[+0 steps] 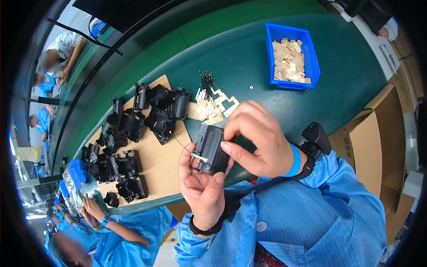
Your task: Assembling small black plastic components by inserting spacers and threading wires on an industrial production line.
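Note:
A black plastic housing is tilted in front of my chest. My left hand is closed round its lower end, with the thumb at the bottom edge and fingers along the left side and beneath. Curled over the upper right side is my right hand, its thumb and forefinger against the edge; what lies between those fingertips, if anything, is hidden. A pale narrow strip with a thin dark wire lies across the housing's lower left, by my left fingertips. Beyond it, a pile of cream flat pieces and a bundle of dark-tipped wires rest on the green table.
Several black housings stand on a cardboard sheet to the left. A blue bin of small beige pieces sits at the far right. Open cardboard boxes flank the table's right. A co-worker's hands work at the lower left.

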`<state>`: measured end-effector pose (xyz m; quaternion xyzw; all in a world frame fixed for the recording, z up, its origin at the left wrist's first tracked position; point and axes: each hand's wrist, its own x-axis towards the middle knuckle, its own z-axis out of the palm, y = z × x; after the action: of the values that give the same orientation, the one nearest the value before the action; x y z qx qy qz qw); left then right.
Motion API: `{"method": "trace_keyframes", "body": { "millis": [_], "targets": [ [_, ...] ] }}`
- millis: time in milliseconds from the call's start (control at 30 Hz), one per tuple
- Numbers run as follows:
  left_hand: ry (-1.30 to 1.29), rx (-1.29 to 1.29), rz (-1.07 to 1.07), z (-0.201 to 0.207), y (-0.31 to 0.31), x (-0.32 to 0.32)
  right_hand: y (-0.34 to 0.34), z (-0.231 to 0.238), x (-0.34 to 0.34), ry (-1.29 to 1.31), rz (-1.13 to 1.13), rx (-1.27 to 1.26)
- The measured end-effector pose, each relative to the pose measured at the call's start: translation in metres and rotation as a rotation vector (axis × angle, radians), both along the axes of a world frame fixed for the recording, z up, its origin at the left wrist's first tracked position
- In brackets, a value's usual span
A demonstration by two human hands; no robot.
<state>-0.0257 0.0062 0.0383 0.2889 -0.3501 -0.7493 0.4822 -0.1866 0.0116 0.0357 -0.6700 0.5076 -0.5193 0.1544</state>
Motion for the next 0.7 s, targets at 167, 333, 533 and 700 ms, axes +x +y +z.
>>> {"method": "trace_keyframes", "body": {
  "millis": [167, 333, 533, 700],
  "targets": [
    [0.021, -0.055, 0.011, -0.001, 0.0, -0.002, -0.003, -0.005, 0.005, -0.079, 0.012, 0.027],
    [-0.018, -0.03, 0.002, -0.004, 0.001, -0.001, -0.004, -0.013, 0.017, -0.2, 0.077, 0.082],
    [0.012, 0.05, -0.053, 0.002, 0.001, 0.0, -0.015, -0.03, 0.011, -0.094, 0.009, -0.079],
    [-0.099, 0.154, 0.033, 0.002, -0.005, 0.003, -0.014, -0.023, 0.014, 0.112, 0.002, -0.07]
  ]
}}
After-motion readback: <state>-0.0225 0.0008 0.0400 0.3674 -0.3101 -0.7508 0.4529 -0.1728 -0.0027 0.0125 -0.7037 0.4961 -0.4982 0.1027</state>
